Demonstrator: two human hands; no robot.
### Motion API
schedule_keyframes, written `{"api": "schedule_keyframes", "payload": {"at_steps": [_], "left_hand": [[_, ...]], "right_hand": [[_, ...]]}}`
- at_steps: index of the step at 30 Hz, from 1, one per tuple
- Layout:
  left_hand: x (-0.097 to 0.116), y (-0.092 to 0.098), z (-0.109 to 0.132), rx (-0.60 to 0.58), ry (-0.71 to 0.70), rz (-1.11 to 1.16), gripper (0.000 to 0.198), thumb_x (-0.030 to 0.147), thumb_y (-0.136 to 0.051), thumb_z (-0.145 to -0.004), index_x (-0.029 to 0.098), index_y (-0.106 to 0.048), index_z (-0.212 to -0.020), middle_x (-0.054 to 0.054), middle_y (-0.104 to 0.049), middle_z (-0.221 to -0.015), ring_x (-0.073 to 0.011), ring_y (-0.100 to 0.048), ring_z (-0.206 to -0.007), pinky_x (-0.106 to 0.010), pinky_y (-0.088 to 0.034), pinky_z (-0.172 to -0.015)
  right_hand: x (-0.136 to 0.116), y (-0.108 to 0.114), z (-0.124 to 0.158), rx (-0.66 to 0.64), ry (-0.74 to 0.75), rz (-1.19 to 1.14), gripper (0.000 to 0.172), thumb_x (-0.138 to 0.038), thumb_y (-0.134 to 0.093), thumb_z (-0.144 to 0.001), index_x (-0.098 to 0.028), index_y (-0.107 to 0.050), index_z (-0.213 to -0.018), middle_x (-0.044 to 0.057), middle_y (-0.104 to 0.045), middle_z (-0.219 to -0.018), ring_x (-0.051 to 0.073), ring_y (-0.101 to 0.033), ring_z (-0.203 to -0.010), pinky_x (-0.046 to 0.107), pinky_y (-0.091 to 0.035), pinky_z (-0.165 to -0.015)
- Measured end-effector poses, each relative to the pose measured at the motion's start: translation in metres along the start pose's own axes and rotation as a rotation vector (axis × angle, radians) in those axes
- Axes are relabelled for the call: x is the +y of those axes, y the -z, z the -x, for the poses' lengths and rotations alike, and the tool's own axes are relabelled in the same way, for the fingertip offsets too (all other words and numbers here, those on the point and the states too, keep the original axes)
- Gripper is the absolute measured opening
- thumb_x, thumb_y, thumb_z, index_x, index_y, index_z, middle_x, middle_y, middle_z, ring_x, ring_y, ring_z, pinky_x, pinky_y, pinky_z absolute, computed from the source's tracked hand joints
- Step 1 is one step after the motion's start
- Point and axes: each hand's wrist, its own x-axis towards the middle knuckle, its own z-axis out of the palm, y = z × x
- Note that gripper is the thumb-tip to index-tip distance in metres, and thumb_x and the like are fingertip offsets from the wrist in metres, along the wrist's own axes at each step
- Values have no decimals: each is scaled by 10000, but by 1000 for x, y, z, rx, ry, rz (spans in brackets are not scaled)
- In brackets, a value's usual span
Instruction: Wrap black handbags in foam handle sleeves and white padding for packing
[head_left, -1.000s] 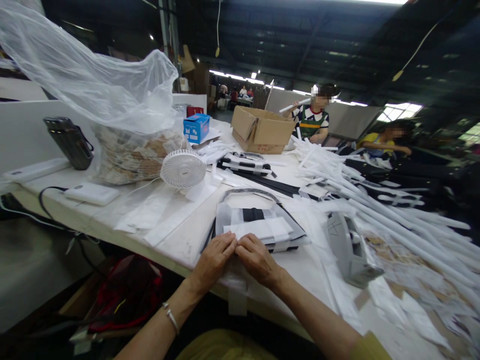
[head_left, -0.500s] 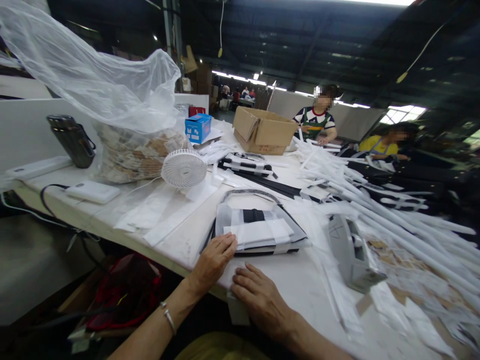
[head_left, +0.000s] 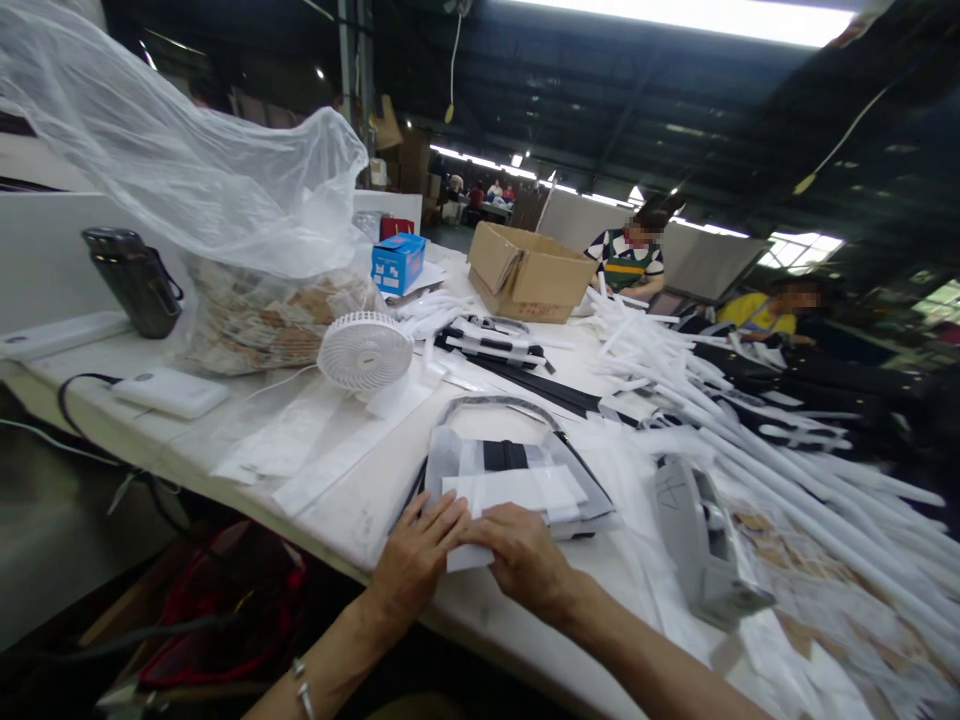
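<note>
In front of me on the table lies a flat bag point(head_left: 504, 455) with dark edging and a curved handle, covered in translucent and white wrapping. A folded white sheet point(head_left: 517, 492) rests across its near part. My left hand point(head_left: 420, 548) lies with fingers extended at the bag's near left corner, pressing on the white sheet. Beside it, my right hand point(head_left: 525, 558) has its fingers curled and closed on a small white piece of paper point(head_left: 469, 558) at the bag's near edge. The fingertips of both hands almost meet.
To the right stands a grey tape dispenser point(head_left: 701, 540), near a heap of white strips point(head_left: 750, 440). A white fan point(head_left: 365, 352), a large plastic bag point(head_left: 262, 310) and a dark flask point(head_left: 135, 280) are at left. Behind are a cardboard box point(head_left: 529, 270) and a co-worker point(head_left: 630, 255).
My right hand has moved up from the table's edge to the bag's near edge and closed on the white paper, lifting it. My left hand stays at the corner.
</note>
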Motion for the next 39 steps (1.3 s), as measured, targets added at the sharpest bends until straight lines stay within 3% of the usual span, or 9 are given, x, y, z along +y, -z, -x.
{"api": "schedule_keyframes", "payload": {"at_steps": [4,8,11,16,22,28,33,37,39], "left_hand": [[14,12,-5,-19,185,52,266,164,-464,-891,179,-601,-1118,-85,-656,-1192,-278,-532,-1219,-484,-414,-1033],[21,7,-14,33,387,123,162,348,-558,-907,205,-590,-976,-76,-667,-1019,-268,-598,-984,-445,-450,-884],[19,-4,-21,125,489,155,137,301,-507,-950,213,-564,-861,-31,-656,-868,-228,-584,-857,-403,-408,-817],[15,-13,-30,147,559,165,206,178,-458,-949,208,-524,-756,-1,-578,-718,-192,-513,-714,-362,-353,-735],[13,-14,-29,99,594,143,222,171,-480,-934,202,-500,-716,4,-525,-677,-187,-477,-680,-354,-334,-698],[11,-12,-31,-51,605,34,218,187,-496,-937,205,-499,-720,7,-521,-675,-196,-493,-680,-350,-343,-687],[11,-8,-36,-13,583,-23,152,206,-486,-950,185,-554,-815,-1,-574,-710,-182,-533,-673,-341,-373,-680],[20,-5,-42,21,440,-128,205,158,-437,-961,186,-633,-1018,-79,-682,-1077,-237,-613,-988,-421,-422,-882],[29,-5,-44,51,357,-148,294,114,-374,-965,176,-645,-1062,-91,-638,-1257,-269,-547,-1196,-500,-359,-1032]], "right_hand": [[22,10,-31,-10,-154,-39,107,-182,-605,-867,-229,-700,-845,3,-723,-752,153,-657,-674,247,-488,-652],[36,5,-41,-27,-389,-143,112,-155,-687,-794,-215,-689,-700,-18,-669,-693,135,-619,-624,233,-456,-582],[46,0,-47,0,-424,-226,132,-121,-716,-745,-208,-687,-650,1,-654,-802,135,-621,-711,239,-479,-640],[59,-7,-52,35,-469,-232,169,-109,-728,-735,-196,-649,-613,-12,-569,-727,132,-571,-686,253,-454,-631],[59,-9,-49,112,-541,-270,195,-84,-699,-737,-189,-604,-603,-16,-546,-690,132,-547,-677,250,-422,-615],[60,-8,-51,54,-677,-283,168,-87,-693,-726,-178,-604,-615,-15,-544,-723,128,-537,-718,250,-402,-659],[59,-7,-53,21,-703,-254,146,-82,-693,-718,-176,-602,-654,-9,-547,-755,137,-532,-748,256,-398,-701],[58,-8,-54,-5,-681,-195,162,-80,-680,-721,-176,-560,-668,-16,-523,-746,135,-507,-720,256,-383,-690],[59,-8,-55,-22,-670,-175,160,-79,-654,-736,-176,-546,-669,-19,-510,-734,129,-494,-696,251,-372,-668]]}}
